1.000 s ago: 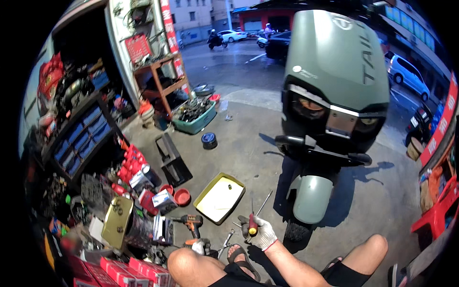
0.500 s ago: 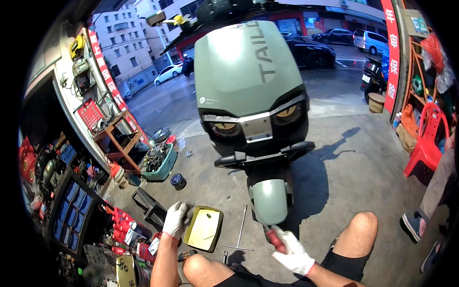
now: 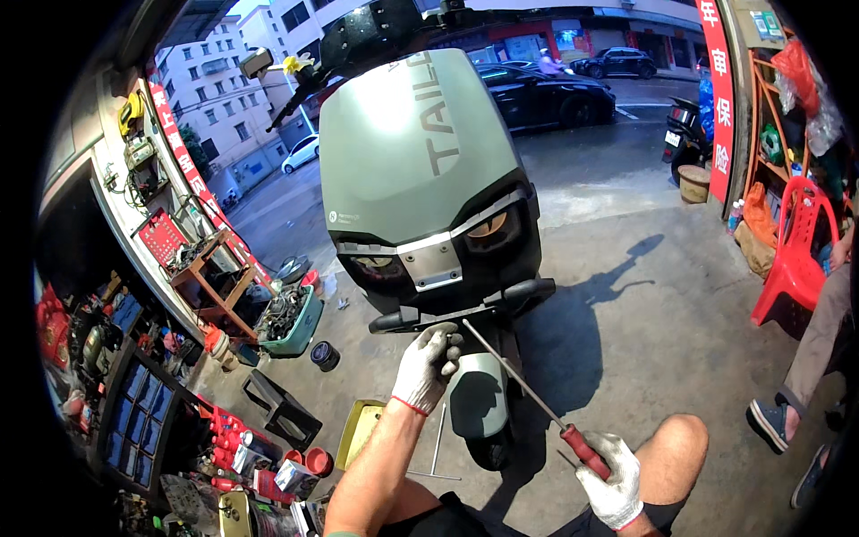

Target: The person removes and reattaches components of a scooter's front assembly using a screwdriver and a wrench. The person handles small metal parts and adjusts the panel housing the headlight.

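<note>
The grey concrete floor (image 3: pixel 662 322) carries the grey-green electric scooter (image 3: pixel 420 179) on its front wheel, with a shallow yellow metal tray (image 3: pixel 356 430) and a thin metal rod (image 3: pixel 438 438) just beside it. Farther left lie a black rubber ring (image 3: pixel 325 355), a green plastic crate (image 3: pixel 295 327) (packed with dark parts) and a black angular bracket (image 3: pixel 279 407). A red plastic chair (image 3: pixel 792 259) stands at the right.

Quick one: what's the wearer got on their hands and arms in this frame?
Both hands wear knitted work gloves, white to grey and grubby, with a red band at the cuff: left hand, right hand. The forearms are bare, with no sleeves, watch or straps in view. The gloves cover all the fingers.
</note>
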{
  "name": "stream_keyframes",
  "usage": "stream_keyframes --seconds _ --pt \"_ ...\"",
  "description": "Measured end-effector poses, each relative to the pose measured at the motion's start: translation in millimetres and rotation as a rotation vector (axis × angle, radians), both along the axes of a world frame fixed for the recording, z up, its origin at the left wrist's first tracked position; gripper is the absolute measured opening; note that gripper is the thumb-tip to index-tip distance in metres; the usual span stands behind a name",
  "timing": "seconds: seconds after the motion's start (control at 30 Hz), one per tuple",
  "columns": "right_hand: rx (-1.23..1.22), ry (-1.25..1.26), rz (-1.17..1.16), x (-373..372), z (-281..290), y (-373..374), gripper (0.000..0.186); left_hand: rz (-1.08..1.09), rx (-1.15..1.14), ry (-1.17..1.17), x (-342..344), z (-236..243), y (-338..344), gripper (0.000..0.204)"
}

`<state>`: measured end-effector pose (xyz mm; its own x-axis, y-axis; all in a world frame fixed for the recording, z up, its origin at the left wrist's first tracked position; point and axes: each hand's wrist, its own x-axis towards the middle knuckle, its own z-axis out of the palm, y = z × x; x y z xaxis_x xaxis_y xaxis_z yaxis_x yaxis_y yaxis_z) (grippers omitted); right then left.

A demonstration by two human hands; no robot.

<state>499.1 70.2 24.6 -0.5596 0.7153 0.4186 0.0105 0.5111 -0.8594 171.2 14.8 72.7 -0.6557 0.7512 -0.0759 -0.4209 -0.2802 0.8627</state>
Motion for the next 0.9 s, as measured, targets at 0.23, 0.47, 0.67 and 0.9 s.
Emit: stream_keyframes --seconds 0.23,0.47,0.67,0.9 --pt "-0.051 0.031 0.015 -7 -4 8 0.042 -0.064 0.195 -0.262 -19 -24 5 0.017" --pt "-0.102 -0.015 0.103 -6 -6 7 0.034 -0.011 0.050 -0.036 -18 -17 4 0.020" --pt "-0.050 -0.074 0.119 -9 -8 4 0.035 -0.043 0.081 -0.105 -33 -23 -8 0.017" --pt "0.003 -0.033 0.093 -21 -1 2 0.039 -0.045 0.009 -0.035 -25 -22 -9 0.020"
